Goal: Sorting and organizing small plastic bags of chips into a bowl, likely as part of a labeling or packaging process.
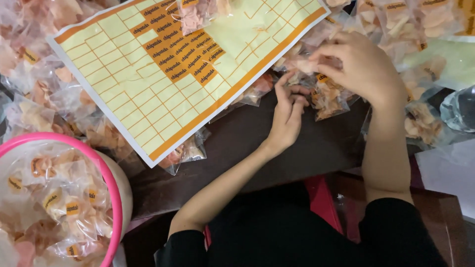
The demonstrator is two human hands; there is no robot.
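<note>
My right hand (360,64) grips the top of a small clear bag of pale orange chips (329,96) at the upper middle right. My left hand (288,112) is just left of it, fingers curled, its fingertips at the bag's edge near a small orange sticker (322,78). A large yellow sticker sheet (163,69) with an orange border lies tilted at the upper left, with a block of orange labels left in its middle and many empty squares.
Several filled clear chip bags (44,94) are piled around the sheet and at the upper right (420,29). A pink-rimmed basin (113,188) at the lower left holds labelled bags. A dark brown table (237,143) shows between. White paper (450,173) lies at the right.
</note>
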